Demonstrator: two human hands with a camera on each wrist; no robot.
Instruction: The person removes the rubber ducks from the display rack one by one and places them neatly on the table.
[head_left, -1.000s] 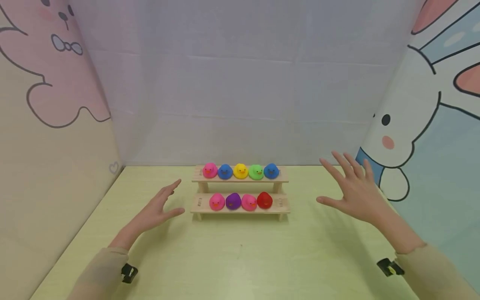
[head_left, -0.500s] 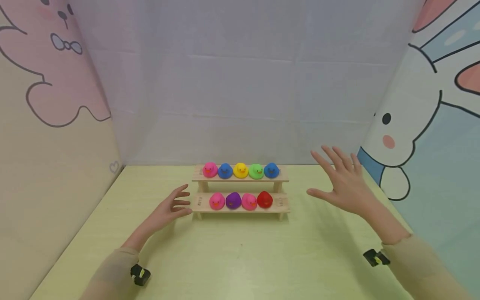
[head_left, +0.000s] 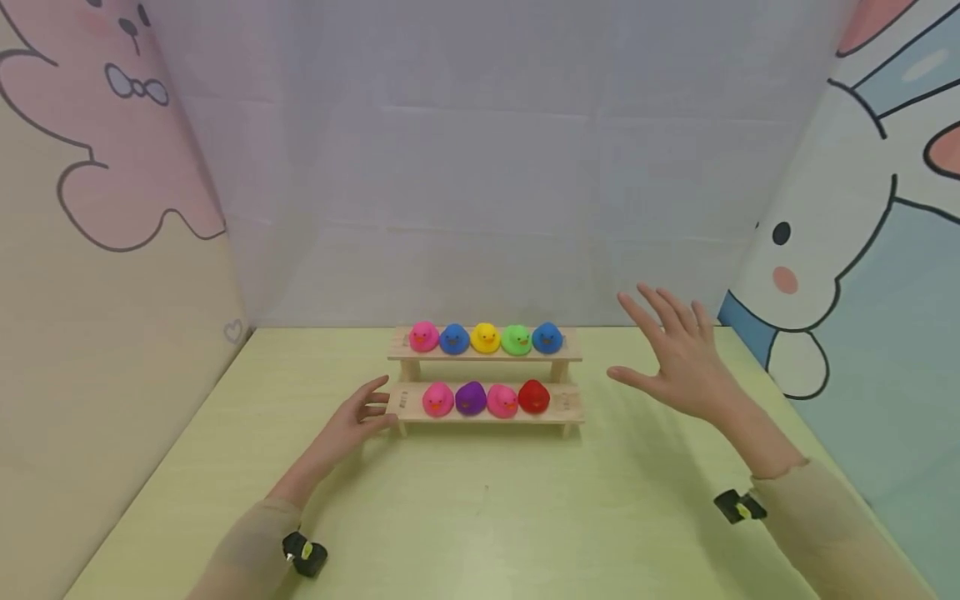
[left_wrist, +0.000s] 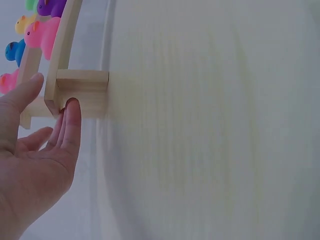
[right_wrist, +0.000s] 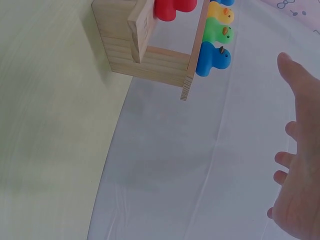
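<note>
A two-step wooden stand point(head_left: 486, 417) sits on the table and bears several small rubber ducks. Pink, blue, yellow and green ones, with a second blue duck point(head_left: 547, 338) at the right end, line the upper step. On the lower step are a pink duck point(head_left: 438, 400), a purple duck point(head_left: 471, 398), another pink one and a red duck point(head_left: 534, 397). My left hand point(head_left: 354, 423) is at the lower step's left end, thumb above and fingers below the board point(left_wrist: 62, 65); whether it touches is unclear. To the right of the stand, my right hand point(head_left: 684, 367) hovers with spread fingers, holding nothing.
The pale yellow-green table point(head_left: 480, 533) extends in front of the stand. Behind it hangs a whitish cloth point(head_left: 480, 167). Side panels carry a pink cartoon animal point(head_left: 142, 167) at left and a white rabbit point(head_left: 810, 242) at right.
My left hand has moved right, up to the lower step's left end, its fingers bending somewhat. My right hand has shifted left toward the stand. The ducks stay in place on the steps.
</note>
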